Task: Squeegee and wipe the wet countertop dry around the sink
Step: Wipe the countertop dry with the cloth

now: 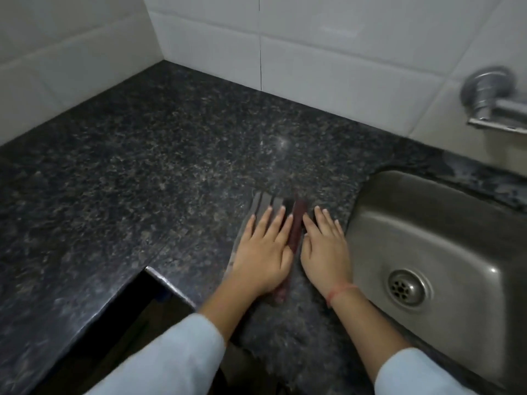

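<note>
Both hands lie flat on the bench (142,166), fingers straight, side by side w/ a narrow gap. The left hand (262,252) presses down on what looks like the squeegee (298,220), a dark red bar w/ a grey blade spreading under the palm. The right hand (325,249) lies just beside the bar, prob. touching its edge; neither hand curls round anything. The squeegee lies on the bench just left of the sink (399,212), its bar running roughly along the sink's left rim. Main risk, imo: flat palms give no real hold, so on slick stone the bar could skid or twist under the push, & uneven pressure would lift part of the blade & leave streaks. Direction matters too: a stroke toward the body sends water to the front edge & the cut-out (159,276) at front left, so it drips below instead of draining. A hard shove right could carry the squeegee over the rim into the sink. The sleeves (182,354) hang low over the front strip & may drag thru water, re-wetting it. The far corner at the wall (199,32) is well apart from the hands & easy to miss. How wet the bench is, can't tell; pic is blurred.
</note>
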